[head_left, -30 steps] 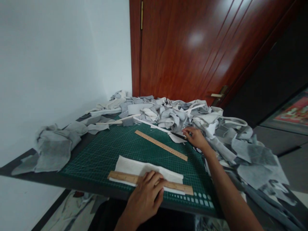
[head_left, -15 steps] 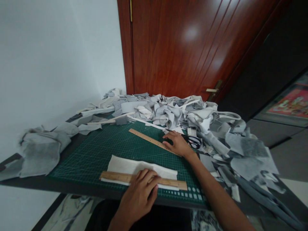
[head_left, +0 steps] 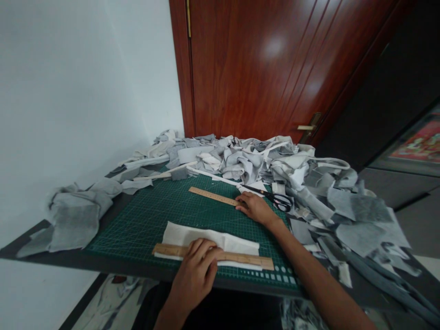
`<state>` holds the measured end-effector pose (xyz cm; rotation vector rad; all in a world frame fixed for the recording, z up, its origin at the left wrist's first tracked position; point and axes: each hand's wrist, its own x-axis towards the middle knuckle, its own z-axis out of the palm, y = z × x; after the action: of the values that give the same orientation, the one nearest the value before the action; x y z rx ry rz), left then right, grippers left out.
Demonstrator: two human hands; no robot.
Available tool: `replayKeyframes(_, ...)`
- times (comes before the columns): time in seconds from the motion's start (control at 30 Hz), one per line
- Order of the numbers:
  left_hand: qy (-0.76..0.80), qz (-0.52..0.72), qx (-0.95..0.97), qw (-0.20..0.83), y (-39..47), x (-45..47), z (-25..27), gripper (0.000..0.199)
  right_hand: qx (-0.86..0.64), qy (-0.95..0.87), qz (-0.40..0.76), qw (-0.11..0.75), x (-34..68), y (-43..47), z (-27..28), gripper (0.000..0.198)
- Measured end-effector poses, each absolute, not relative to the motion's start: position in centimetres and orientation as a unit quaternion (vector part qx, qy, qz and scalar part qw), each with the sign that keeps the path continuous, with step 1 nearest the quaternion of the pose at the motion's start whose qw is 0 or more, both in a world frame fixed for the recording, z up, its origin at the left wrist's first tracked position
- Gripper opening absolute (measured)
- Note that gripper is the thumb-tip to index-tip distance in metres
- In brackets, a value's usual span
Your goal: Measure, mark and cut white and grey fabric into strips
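My left hand (head_left: 199,263) presses down with bent fingers on a wide wooden ruler (head_left: 245,259), which lies along a folded strip of white cloth (head_left: 223,239). The cloth rests near the front edge of a green cutting mat (head_left: 151,220) and shows on both sides of the ruler. Farther back, my right hand (head_left: 256,207) has its fingers closed on the right end of a thinner wooden ruler (head_left: 211,195); the hand hides that end. Just beyond this hand lies a pair of black-handled scissors (head_left: 280,200), blades pointing left, untouched.
Heaped grey and white cloth scraps (head_left: 240,162) line the back and right of the dark table (head_left: 137,267). More grey cloth (head_left: 75,224) sits at the left edge. A wall (head_left: 85,82) and a wooden door (head_left: 247,68) stand behind.
My right hand has gone from spread fingers over the thinner ruler to gripping its right end, and that ruler has turned slightly. My left hand stays on the wide ruler. The view shifted a little.
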<state>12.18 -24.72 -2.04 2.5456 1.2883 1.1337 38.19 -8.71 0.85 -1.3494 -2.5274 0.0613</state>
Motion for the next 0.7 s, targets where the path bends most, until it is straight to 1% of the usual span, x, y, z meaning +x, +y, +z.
replayKeyframes(0.13, 0.44, 0.376, 0.815, -0.037, -24.5, 8.0, -2.9, 0.03, -0.483, -0.868, -0.009, 0.112, 37.3, -9.2, 1.1, 0.02)
replayKeyframes(0.23, 0.46, 0.381, 0.798, -0.081, -24.7, 5.4, -3.8, 0.027, -0.501, -0.859, -0.031, 0.099, 36.7, -9.5, 1.1, 0.021)
replayKeyframes(0.37, 0.463, 0.374, 0.798, -0.093, -25.2, 4.6, -4.4, 0.029, -0.51, -0.854, -0.051, 0.087, 36.1, -9.5, 0.7, 0.024)
replayKeyframes(0.53, 0.486, 0.389, 0.779, -0.08, -25.2, 5.8, -4.3, 0.023, -0.52, -0.848, -0.064, 0.081, 35.9, -9.7, 1.0, 0.033)
replayKeyframes(0.63, 0.491, 0.401, 0.771, -0.07, -25.3, 6.1, -4.0, 0.022, -0.518, -0.846, -0.062, 0.107, 36.2, -11.6, 1.9, 0.044)
replayKeyframes(0.7, 0.491, 0.403, 0.77, -0.062, -25.5, 6.1, -3.9, 0.024, -0.507, -0.846, -0.049, 0.162, 36.1, -14.1, 2.3, 0.047)
